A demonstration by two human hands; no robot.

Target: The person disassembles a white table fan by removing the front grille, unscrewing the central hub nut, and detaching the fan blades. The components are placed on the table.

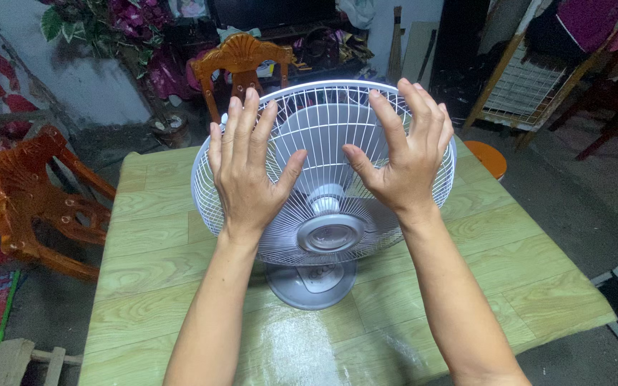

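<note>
A white table fan [327, 214] with a round wire grille and a grey base stands on a light green wood-patterned table [159, 257], its grille tilted up toward me. My left hand [246, 168] lies flat on the left half of the grille, fingers spread and pointing up. My right hand [405, 154] rests the same way on the right half, fingertips near the top rim. Neither hand grips anything.
An orange plastic chair [33, 196] lies toppled left of the table. Another orange chair [241, 64] stands behind it, and an orange stool [486, 156] at the right. Flowers, shelves, a wooden rack and hanging clothes crowd the back of the room.
</note>
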